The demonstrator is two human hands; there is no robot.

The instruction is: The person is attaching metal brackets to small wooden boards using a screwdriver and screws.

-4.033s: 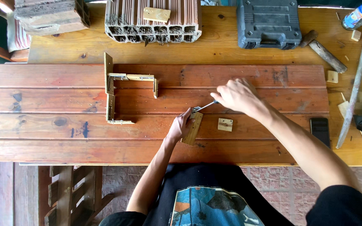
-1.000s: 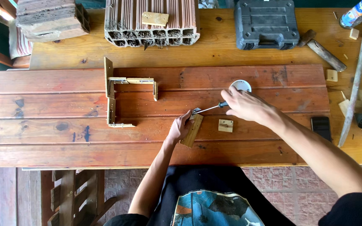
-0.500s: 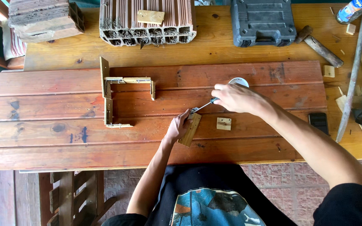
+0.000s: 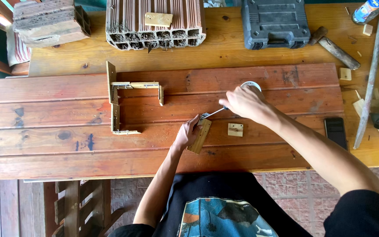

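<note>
A view from above of a person working at a wooden table [image 4: 224, 52] with reddish planks [image 4: 44, 127] laid across it. Just below the middle of the frame, the left hand [image 4: 188, 133] is closed on a small pale wooden strip [image 4: 199, 137], which lies tilted on the planks, fingers pressing on its upper end. Right of centre, the right hand [image 4: 244, 102] is wrapped tight around the handle of a slim metal tool [image 4: 212, 114], probably a screwdriver; its shaft slants down and left to the top of the strip, where the tip meets the wood beside the left fingers. Behind the right hand a round white object [image 4: 252, 84] peeks out, mostly hidden. A small square wooden block [image 4: 235, 129] lies just right of the strip, apart from it. Left of centre, a partly built frame of thin wooden strips [image 4: 116, 98] lies on the planks, shaped like an open bracket. Along the top of the frame sit a hollow clay brick [image 4: 154, 22] with a small wooden piece on it, a weathered block [image 4: 49, 19] in the upper left, and a dark plastic tool case [image 4: 275, 22]. At the right edge are a hammer [image 4: 334, 46], a long metal bar [image 4: 369, 79], wood offcuts and a dark phone [image 4: 335, 131] lying flat
</note>
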